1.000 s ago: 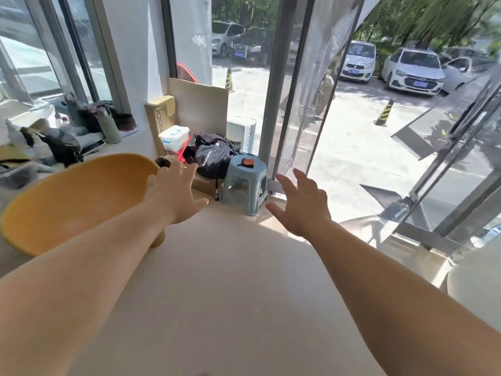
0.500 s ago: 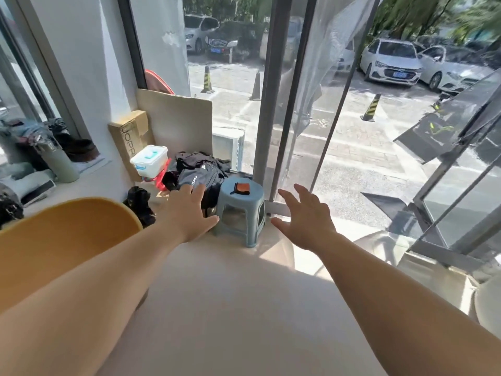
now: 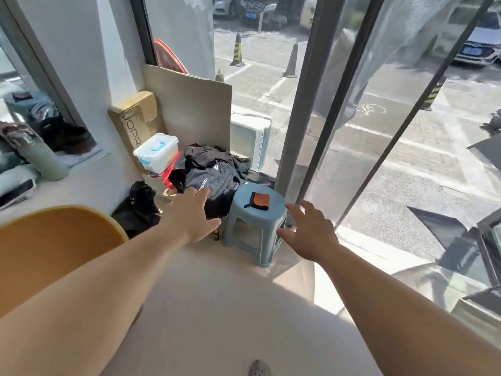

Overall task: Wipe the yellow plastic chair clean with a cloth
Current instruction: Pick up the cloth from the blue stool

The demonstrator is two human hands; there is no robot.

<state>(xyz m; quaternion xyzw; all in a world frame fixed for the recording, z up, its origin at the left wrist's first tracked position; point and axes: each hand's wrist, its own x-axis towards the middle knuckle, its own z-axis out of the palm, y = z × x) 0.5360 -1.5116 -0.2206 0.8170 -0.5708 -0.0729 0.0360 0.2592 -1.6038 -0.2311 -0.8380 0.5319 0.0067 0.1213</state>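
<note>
The yellow plastic chair (image 3: 54, 245) shows its curved shell at the lower left, partly behind my left forearm. A folded orange cloth with a dark edge (image 3: 259, 200) lies on top of a small blue-grey stool (image 3: 253, 232) in the corner. My left hand (image 3: 189, 215) reaches forward with straight fingers, just left of the stool and holding nothing. On the stool's right side my right hand (image 3: 309, 232) is spread open, near its edge, empty. Neither hand touches the cloth.
A black backpack (image 3: 214, 175), a black bag (image 3: 141, 204), a white lidded box (image 3: 156, 151) and cardboard (image 3: 187, 104) crowd the corner behind the stool. Glass panels and a metal door frame (image 3: 301, 104) stand on the right. A shoe tip (image 3: 259, 369) shows at the bottom.
The view has moved forward and right toward the stool. The chair has slid to the lower left of the view. Both open hands have come closer to the stool.
</note>
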